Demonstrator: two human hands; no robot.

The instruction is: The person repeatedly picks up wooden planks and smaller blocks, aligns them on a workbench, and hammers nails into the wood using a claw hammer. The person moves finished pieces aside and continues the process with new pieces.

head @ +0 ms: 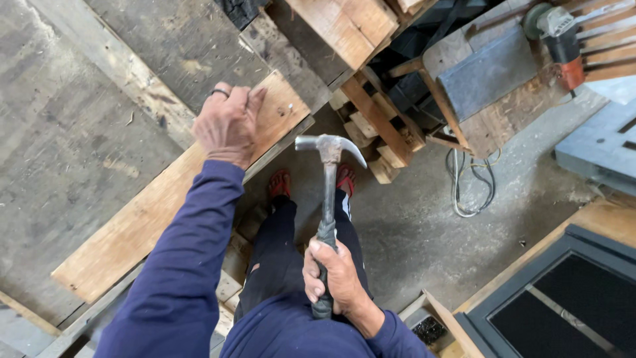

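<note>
Right hand fist-wraps a steel claw hammer; left hand pinches at the rough plank.

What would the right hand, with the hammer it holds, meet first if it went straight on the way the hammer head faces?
Probably the light wooden plank, near the left hand resting on its end. The right hand holds the hammer facing that way, but depth is unclear.

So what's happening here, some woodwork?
A person in a blue sweater stands at a workbench. The left hand presses on the end of a light wooden plank, fingers pinched near its edge, perhaps on a nail. The right hand grips a claw hammer, its head raised beside the plank.
</note>
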